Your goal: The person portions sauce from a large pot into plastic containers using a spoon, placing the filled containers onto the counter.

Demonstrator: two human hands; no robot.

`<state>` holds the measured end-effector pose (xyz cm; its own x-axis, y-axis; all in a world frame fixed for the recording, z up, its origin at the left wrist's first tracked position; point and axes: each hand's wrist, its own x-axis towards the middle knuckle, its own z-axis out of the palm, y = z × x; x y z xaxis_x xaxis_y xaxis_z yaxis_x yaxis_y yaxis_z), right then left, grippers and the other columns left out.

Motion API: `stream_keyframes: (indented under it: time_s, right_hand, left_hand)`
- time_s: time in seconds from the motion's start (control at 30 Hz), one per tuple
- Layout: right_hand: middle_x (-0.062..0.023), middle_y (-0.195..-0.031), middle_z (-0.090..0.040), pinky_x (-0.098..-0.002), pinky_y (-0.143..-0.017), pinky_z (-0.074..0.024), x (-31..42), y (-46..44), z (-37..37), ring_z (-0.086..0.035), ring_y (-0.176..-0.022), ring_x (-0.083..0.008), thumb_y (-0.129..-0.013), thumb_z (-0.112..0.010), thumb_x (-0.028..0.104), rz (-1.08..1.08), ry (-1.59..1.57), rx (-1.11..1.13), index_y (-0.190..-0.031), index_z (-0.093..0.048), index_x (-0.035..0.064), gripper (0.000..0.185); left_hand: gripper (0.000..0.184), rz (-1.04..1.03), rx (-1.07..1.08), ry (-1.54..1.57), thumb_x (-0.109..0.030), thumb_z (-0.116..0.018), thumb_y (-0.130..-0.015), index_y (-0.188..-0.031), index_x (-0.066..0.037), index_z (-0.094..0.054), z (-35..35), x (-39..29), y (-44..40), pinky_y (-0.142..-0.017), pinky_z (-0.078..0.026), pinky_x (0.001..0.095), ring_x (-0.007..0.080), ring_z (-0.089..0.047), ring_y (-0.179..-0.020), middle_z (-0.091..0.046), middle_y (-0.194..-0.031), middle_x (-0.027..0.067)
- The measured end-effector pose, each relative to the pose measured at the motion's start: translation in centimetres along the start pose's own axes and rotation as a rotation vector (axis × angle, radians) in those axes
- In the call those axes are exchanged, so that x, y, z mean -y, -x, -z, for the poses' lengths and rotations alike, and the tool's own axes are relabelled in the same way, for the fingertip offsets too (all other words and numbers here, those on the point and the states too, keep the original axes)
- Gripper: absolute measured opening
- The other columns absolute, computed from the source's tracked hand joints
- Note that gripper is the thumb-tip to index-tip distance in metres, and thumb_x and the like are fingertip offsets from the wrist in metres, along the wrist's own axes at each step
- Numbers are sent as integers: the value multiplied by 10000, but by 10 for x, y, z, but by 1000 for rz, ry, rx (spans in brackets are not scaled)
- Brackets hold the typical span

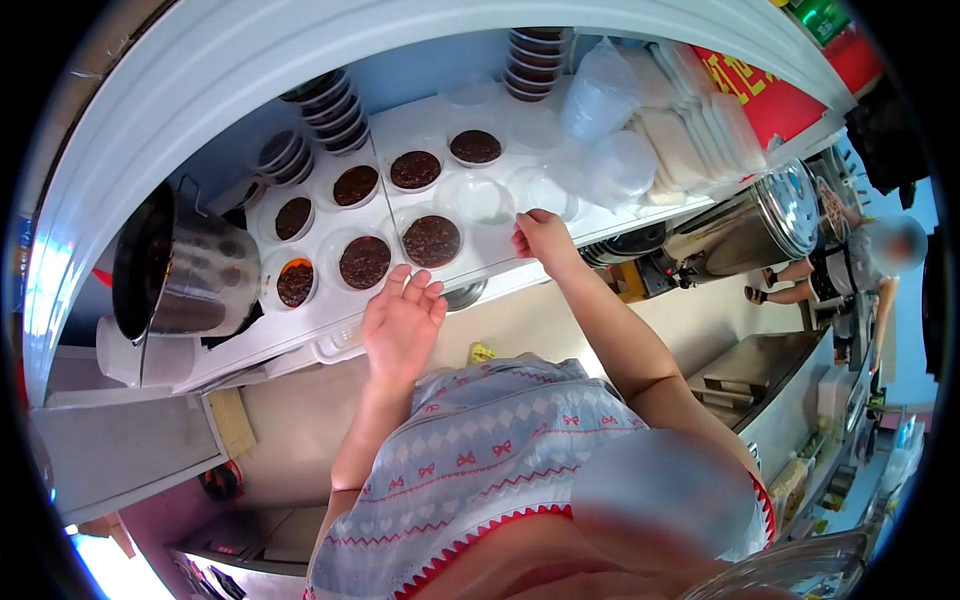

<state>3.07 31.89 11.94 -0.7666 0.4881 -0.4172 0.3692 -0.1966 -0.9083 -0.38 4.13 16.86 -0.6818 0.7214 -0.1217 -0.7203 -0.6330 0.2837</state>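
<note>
Fingers [416,287] of my left hand [398,335] are loosely spread and a little bent, at the front edge of the white counter [335,318]. My right hand [545,240] is curled further along that edge, its fingertips turned inward; I cannot tell whether they pinch anything. Just beyond it stands a clear plastic bowl [545,190], with another clear piece [480,200] to its left.

Nearest my left hand are two tubs of dark, lumpy food, one [365,262] beside the other [432,241]. They belong to a front row of three, and four more filled tubs [416,170] make the row behind. The front tub furthest left [295,283] shows orange along its rim.

Filled tubs rise in stacks [335,115] at the back. A metal pot [205,265] stands at the left end; clear bags [603,92] and pale, flat containers [690,120] sit to the right. Well beyond, a person [850,260] stands near a large lidded pot [735,220].
</note>
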Motion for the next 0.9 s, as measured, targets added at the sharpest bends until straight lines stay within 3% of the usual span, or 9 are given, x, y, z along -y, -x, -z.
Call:
stream_keyframes:
  time_s: [0.07,0.17,0.33,0.57,0.67,0.73,0.83,0.9]
  right_hand:
    - [-86,-733,-625,-304,-559,-535,1,-3,2,-602,-593,-167,-938,-544,274,20,12,-7,-879,-600,-4,290]
    - [-87,-711,-619,-303,-558,-541,-1,0,-1,-613,-598,-168,-925,-542,236,-127,53,-15,-825,-599,3,261]
    - [-72,-700,-605,-297,-554,-520,-7,-9,1,-582,-584,-158,-895,-557,191,1,-226,-9,-823,-598,20,190]
    - [-69,-684,-598,-291,-523,-502,3,12,2,-574,-570,-154,-887,-555,165,-10,-399,42,-803,-591,34,160]
    - [-64,-667,-593,-280,-499,-490,31,48,-5,-559,-530,-145,-900,-548,150,50,-310,131,-791,-588,38,160]
    - [-57,-654,-585,-266,-483,-471,46,71,-14,-538,-509,-134,-921,-535,155,52,-264,203,-784,-579,44,182]
    - [-44,-630,-574,-251,-459,-449,60,94,-25,-517,-482,-117,-953,-514,163,73,-146,331,-768,-564,48,223]
    - [-34,-611,-565,-255,-453,-452,65,104,-32,-515,-472,-106,-973,-504,177,91,-52,415,-746,-552,47,265]
  left_hand:
    - [322,-4,-8,-10,-317,-503,-943,-1182,-106,-548,0,3,-1,-950,-456,395,265,-551,-1082,-596,-1151,90]
    - [315,-1,-27,-19,-315,-500,-946,-1178,-106,-544,4,7,3,-953,-448,392,263,-546,-1083,-593,-1153,89]
    - [315,-13,-6,-30,-317,-493,-954,-1185,-108,-536,9,7,3,-967,-433,399,262,-534,-1100,-583,-1163,90]
    - [346,-40,42,-107,-312,-479,-966,-1244,-107,-486,18,10,-4,-1032,-394,417,277,-499,-1171,-539,-1262,112]
    - [472,-102,-30,-305,-396,-484,-980,-1351,-114,-411,3,15,-13,-1078,-359,424,291,-462,-1243,-466,-1369,130]
    - [686,-192,-41,-476,-540,-490,-958,-1474,-143,-273,2,17,-21,-1094,-355,481,344,-411,-1307,-345,-1480,152]
    - [819,-140,107,-333,-656,-483,-909,-1532,-234,-158,-7,16,-23,-1078,-370,551,404,-344,-1365,-251,-1540,164]
    - [771,-108,214,-227,-642,-466,-923,-1529,-292,-142,-11,15,-21,-1070,-361,594,430,-313,-1379,-209,-1559,159]
